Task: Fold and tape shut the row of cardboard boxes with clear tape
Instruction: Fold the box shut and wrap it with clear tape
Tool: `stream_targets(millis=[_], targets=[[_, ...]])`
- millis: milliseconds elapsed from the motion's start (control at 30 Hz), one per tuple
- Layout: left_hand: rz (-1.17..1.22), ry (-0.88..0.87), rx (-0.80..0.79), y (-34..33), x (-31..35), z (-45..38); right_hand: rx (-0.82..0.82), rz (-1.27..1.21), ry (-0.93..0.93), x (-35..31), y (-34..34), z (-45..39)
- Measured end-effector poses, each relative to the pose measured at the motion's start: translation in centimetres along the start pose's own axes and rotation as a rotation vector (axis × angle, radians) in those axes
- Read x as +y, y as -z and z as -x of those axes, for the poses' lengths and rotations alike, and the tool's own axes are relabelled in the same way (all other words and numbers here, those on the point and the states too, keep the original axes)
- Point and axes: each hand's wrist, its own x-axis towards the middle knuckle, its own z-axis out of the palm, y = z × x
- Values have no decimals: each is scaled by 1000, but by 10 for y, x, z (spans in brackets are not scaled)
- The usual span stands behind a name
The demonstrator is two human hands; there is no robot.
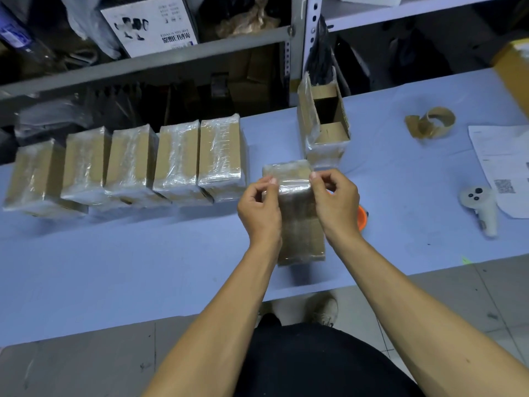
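A small cardboard box point(300, 230) covered in clear tape stands on end on the blue table point(128, 267) in front of me. My left hand point(259, 209) pinches a strip of clear tape point(292, 186) at the box's top left edge. My right hand point(335, 202) pinches the same strip at the top right edge. Several taped-shut boxes point(177, 161) stand in a row to the left. An open box point(325, 124) with raised flaps stands behind the held box. An orange tape dispenser point(362, 217) peeks out behind my right wrist, mostly hidden.
A spent brown tape core point(435, 121) lies at the right rear. A white handheld controller point(479, 209) and a printed sheet point(503, 164) lie at the right. Metal shelving point(297, 50) with bags and boxes rises behind the table. The floor shows below the near edge.
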Motion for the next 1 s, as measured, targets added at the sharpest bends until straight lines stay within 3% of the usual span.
stream_targets(millis=[133, 300, 400, 533, 600, 667, 800, 900, 1000], targets=[[-116, -19, 46, 8, 2, 0, 19, 131, 28, -3, -11, 5], [-65, 194, 57, -1, 12, -4, -69, 154, -157, -11, -21, -2], [-104, 199, -25, -1, 10, -5, -173, 324, -142, -12, -27, -1], [-61, 217, -232, 10, 7, -14, -96, 329, -119, -16, -28, -8], [-112, 120, -417, 18, 3, -14, -70, 366, -117, -20, -27, -17], [-223, -3, -466, 24, -1, -15, -123, 354, -95, -24, -26, -23], [-291, -38, -308, 32, -1, -27, -290, 146, -137, -17, -13, -22], [-330, 13, -140, 35, -7, -28, -384, 476, -115, 9, 3, -13], [-331, 242, 83, 43, -21, -22, -412, 709, -138, 33, 14, -3]])
